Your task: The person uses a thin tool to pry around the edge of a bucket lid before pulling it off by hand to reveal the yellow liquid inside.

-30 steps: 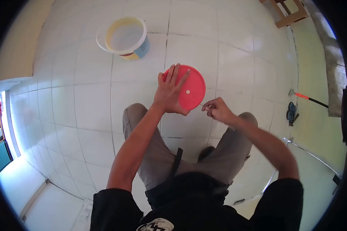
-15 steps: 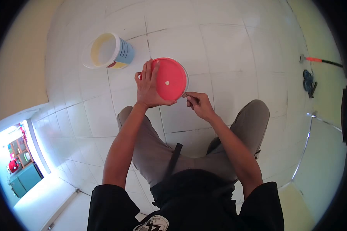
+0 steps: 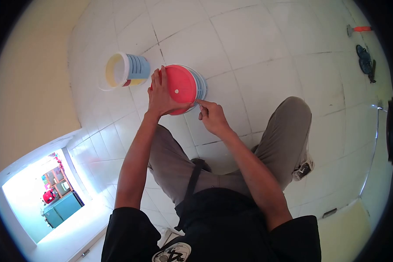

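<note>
In front of my knees stands a lidded paint bucket [image 3: 201, 86], tilted so that its blue-grey side shows at the right. Its red lid [image 3: 183, 81] has a small pale spot near the middle. My left hand [image 3: 160, 99] grips the lid, fingers spread over its left edge and thumb along the near rim. At the lid's near right rim is my right hand [image 3: 214, 118], its fingers curled and the index finger against the edge. Whatever small thing may be in those fingers is too hidden to name.
An open bucket [image 3: 138, 67], blue and white with yellowish insides, lies or leans at the upper left. Near the right wall are an orange-handled scraper-like tool [image 3: 360, 29] and a dark sandal-like item [image 3: 363, 59]. A doorway at lower left shows a teal cabinet [image 3: 63, 209].
The lidded bucket has tipped further, showing more of its side. Both hands have shifted slightly left with it, the right staying at the rim. The camera view has turned.
</note>
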The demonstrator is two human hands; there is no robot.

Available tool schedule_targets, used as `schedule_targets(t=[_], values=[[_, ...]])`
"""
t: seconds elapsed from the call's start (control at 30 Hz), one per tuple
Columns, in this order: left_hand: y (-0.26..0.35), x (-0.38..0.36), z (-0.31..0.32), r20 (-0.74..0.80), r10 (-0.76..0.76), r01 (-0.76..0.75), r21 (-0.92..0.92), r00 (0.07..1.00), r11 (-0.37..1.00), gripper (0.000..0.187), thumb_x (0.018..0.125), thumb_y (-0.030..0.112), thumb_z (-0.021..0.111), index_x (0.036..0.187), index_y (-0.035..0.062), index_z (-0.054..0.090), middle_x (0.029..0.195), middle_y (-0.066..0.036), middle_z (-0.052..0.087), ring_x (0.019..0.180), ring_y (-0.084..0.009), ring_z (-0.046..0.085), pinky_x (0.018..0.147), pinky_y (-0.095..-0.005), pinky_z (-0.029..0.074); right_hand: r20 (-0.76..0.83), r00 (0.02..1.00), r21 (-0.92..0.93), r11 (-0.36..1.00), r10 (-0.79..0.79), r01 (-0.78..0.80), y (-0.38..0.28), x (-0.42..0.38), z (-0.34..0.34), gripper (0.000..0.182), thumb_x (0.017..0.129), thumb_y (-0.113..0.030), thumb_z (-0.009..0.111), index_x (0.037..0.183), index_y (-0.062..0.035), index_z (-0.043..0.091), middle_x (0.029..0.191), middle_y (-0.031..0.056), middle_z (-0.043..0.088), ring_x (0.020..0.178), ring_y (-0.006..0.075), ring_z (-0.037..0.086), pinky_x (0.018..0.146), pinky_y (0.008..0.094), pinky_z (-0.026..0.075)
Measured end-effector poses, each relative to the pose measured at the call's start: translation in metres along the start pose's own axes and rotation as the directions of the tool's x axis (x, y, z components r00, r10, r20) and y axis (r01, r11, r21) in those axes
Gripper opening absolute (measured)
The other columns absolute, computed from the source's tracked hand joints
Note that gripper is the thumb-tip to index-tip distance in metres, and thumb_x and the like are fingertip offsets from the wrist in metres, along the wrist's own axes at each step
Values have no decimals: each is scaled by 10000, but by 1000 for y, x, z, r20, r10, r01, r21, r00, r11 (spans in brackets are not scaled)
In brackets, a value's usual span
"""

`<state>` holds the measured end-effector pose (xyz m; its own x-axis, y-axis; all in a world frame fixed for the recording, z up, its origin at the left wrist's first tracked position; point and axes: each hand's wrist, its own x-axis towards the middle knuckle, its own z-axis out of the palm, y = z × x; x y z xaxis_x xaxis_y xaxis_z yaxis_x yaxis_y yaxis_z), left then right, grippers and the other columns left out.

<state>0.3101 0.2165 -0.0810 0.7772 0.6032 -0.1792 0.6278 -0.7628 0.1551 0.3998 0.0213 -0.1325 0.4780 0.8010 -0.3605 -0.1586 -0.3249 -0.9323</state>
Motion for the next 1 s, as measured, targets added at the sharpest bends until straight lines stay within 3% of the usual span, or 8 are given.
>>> schedule_targets(t=[0.2, 0.3, 0.4, 0.5, 0.67, 0.8, 0.9, 1.0], values=[[-14, 2, -7, 60, 80, -77, -43, 995, 996, 1657, 406, 680, 966, 1650, -19, 123, 1618, -323, 250, 1505, -490, 327, 1046, -653, 485, 19, 1000, 43, 999, 6, -6, 3, -1, -1, 419, 912, 69, 545, 1300, 44, 701, 854, 244, 711, 794, 333, 757, 760, 434, 582], [-23, 0, -14, 104, 151, -148, -32, 983, 988, 1687, 379, 672, 976, 1656, -11, 112, 1633, -321, 235, 1516, -498, 315, 1054, -619, 505, -53, 995, -62, 994, -89, 86, 14, 1, 9, 420, 906, 59, 563, 1303, 38, 699, 877, 256, 717, 832, 378, 740, 799, 453, 575], [-25, -1, -16, 99, 167, -167, -4, 981, 986, 1695, 365, 671, 979, 1659, -4, 117, 1643, -320, 229, 1516, -501, 323, 1051, -591, 523, -27, 999, -25, 999, -44, 43, 12, -5, 10, 414, 928, 47, 556, 1319, 26, 692, 897, 268, 720, 846, 409, 722, 817, 466, 566], [-20, -3, -14, 86, 138, -134, -53, 987, 990, 1691, 362, 675, 978, 1660, 1, 129, 1643, -317, 239, 1494, -488, 374, 1060, -574, 525, 74, 997, -46, 999, -3, 6, 7, -14, 14, 389, 972, 19, 552, 1337, 12, 686, 884, 271, 715, 817, 395, 727, 780, 461, 565], [-23, -5, -17, 93, 89, -84, -57, 992, 995, 1682, 358, 683, 973, 1660, 9, 149, 1629, -311, 273, 1449, -469, 454, 1075, -567, 515, 47, 999, 36, 999, -7, 6, 13, -15, 20, 402, 987, 32, 528, 1353, -4, 689, 826, 219, 703, 712, 275, 722, 704, 394, 560], [-15, -9, -14, 18, 40, -38, -68, 999, 997, 1624, 376, 685, 970, 1635, 1, 206, 1625, -310, 272, 1485, -463, 398, 1064, -569, 522, -12, 999, 89, 995, -37, 37, 25, -11, 20, 403, 996, 50, 518, 1353, -4, 697, 761, 144, 671, 667, 176, 664, 677, 340, 542], [1, -11, -5, -56, -119, 108, -168, 991, 980, 1586, 404, 686, 965, 1618, -5, 215, 1596, -297, 297, 1486, -457, 383, 1060, -571, 526, -52, 996, 88, 993, -74, 78, 22, 5, 4, 380, 1017, 39, 524, 1354, 7, 696, 737, 114, 646, 660, 156, 626, 667, 324, 530], [15, -10, -4, -76, -207, 196, -139, 975, 971, 1571, 430, 682, 962, 1614, -7, 193, 1569, -280, 314, 1467, -447, 394, 1050, -563, 536, -1, 997, 28, 997, -72, 72, 8, 17, -14, 373, 1025, 31, 523, 1358, 13, 691, 748, 109, 648, 658, 152, 613, 663, 323, 528]])
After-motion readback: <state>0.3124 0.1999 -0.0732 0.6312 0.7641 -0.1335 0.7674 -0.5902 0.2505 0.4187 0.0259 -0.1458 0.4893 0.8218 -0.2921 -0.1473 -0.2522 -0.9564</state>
